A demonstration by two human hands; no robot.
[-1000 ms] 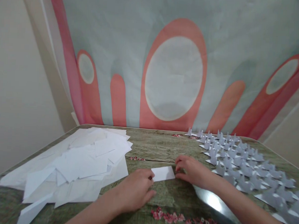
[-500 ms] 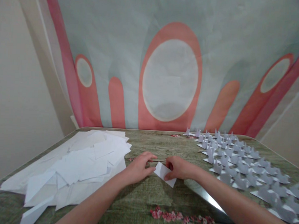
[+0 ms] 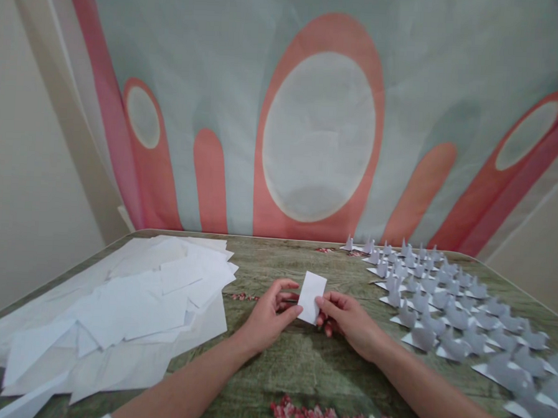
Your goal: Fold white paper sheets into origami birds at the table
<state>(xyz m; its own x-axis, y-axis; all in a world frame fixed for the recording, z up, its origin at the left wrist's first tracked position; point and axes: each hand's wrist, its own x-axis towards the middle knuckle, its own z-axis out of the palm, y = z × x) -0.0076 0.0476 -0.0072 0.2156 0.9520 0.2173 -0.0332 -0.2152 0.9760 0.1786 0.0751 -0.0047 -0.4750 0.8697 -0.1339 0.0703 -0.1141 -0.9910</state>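
A small folded rectangle of white paper is held up over the middle of the table, its long side nearly upright and tilted slightly. My right hand pinches its right edge, the thumb on the front face and the other fingers curled behind and below. At its left edge is my left hand, closed on the paper with the thumb at the lower side; its fingertips are partly hidden.
Loose white sheets lie in an overlapping pile on the left. Rows of small folded paper figures stand on the right. The wood-patterned table has printed pink flowers and meets a patterned backdrop at the back.
The paper has been raised from low above the table and turned upright. My left hand has come from beside it onto its left edge. The view has shifted slightly.
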